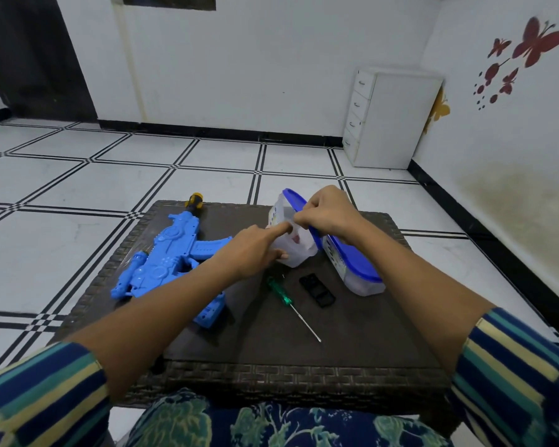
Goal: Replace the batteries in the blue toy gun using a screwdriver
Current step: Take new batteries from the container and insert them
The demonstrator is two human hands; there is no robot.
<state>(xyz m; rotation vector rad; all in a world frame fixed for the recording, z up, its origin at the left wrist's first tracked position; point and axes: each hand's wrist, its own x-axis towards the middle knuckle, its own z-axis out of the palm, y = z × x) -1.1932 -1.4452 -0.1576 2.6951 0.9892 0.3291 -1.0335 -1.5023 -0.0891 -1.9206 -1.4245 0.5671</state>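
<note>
Right hand: fingers curled tight, pinching the rim of the blue lid on the translucent container.
Left hand: index finger straight out, tip on the container's wall, thumb against it lower down.
Toy gun: on the table left of the left hand, no finger on it — the left forearm crosses over its near end.
Look: bright blue moulded plastic, yellow-and-black muzzle at the far edge.
Screwdriver: green handle just below the left hand, shaft angled toward the near right; black cover just beside it.
Table: dark woven top — bare stretch along the near edge, container close to the right edge.
</note>
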